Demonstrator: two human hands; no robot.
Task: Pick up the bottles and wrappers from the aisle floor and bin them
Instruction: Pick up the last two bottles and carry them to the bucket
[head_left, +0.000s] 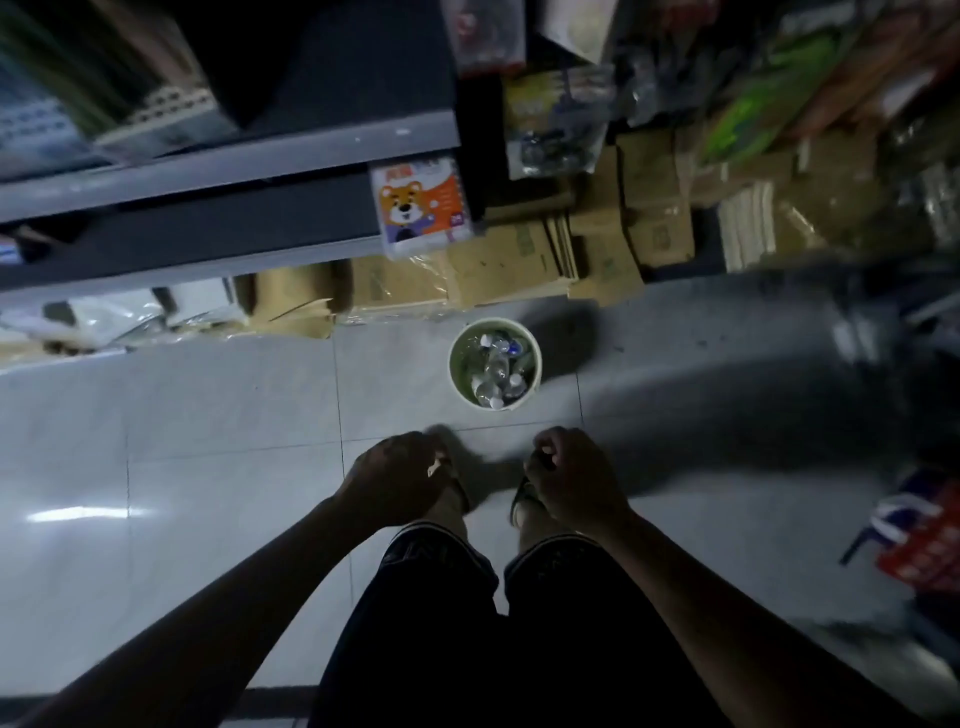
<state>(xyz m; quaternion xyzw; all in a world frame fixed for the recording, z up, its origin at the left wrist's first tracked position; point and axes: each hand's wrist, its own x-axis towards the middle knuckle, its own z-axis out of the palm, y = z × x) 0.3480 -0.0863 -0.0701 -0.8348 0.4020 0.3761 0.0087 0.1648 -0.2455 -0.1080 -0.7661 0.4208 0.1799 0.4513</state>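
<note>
A round pale bin (535, 358) stands on the tiled aisle floor ahead of my feet, and several clear plastic bottles (493, 371) with white caps lie inside it. My left hand (397, 480) and my right hand (569, 478) hang side by side above my sandalled feet, short of the bin, each seen from the back with its fingers curled under. I see nothing in my right hand. A small pale fleck shows by my left thumb, too small to identify. No loose bottle or wrapper shows on the floor tiles around me.
Grey shelving (234, 166) runs along the left, with a bear-print pack (423, 208) at its end. Flattened cardboard boxes (519, 260) and plastic sheets line the floor behind the bin. Hanging goods crowd the upper right, and a red-and-blue pack (930, 540) sits at the right edge.
</note>
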